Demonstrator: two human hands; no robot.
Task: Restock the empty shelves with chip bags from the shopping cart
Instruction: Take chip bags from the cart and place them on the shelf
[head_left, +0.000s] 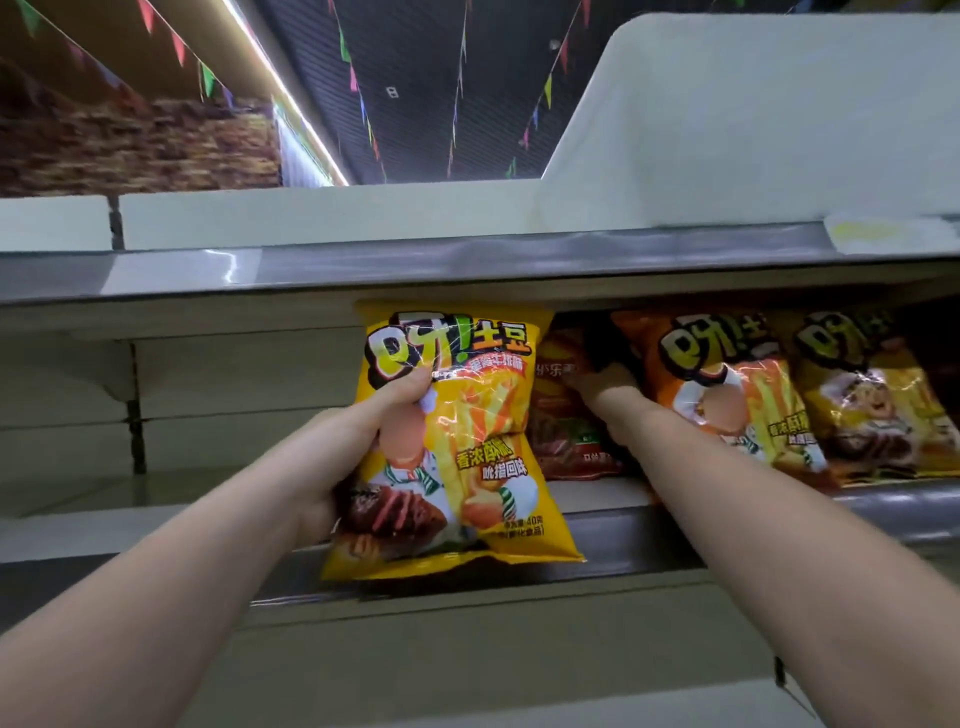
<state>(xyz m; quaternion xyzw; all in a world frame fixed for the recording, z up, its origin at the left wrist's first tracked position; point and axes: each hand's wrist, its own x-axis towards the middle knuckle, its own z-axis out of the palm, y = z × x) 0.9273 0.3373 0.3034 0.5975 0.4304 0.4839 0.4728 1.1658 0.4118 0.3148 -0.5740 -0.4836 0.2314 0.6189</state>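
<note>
Both forearms reach up toward the shelf (156, 525), my landmark for all that follows. My left hand (363, 441) grips a yellow chip bag (467, 452) by its left edge, thumb pressed on the front, holding it upright just in front of the shelf's front lip. My right hand (602, 387) is further in, on the shelf, touching a dark red bag (566, 441) that stands at the back; I cannot tell whether its fingers curl round that bag or only push it, since they are hidden.

To do this step well, I judge I should steady or shift the red bag first, then slide the yellow one in upright, face forward, beside the orange bag (727, 395) and level with it.

Further right along the shelf stands another yellow bag (872, 410), touching the orange one. Left of my hands the shelf shows bare board. Above it runs the upper shelf rail (415, 265), low enough that the bag's top corner could catch. Coloured flags (353, 78) hang from the ceiling beyond. No shopping cart is in view.
</note>
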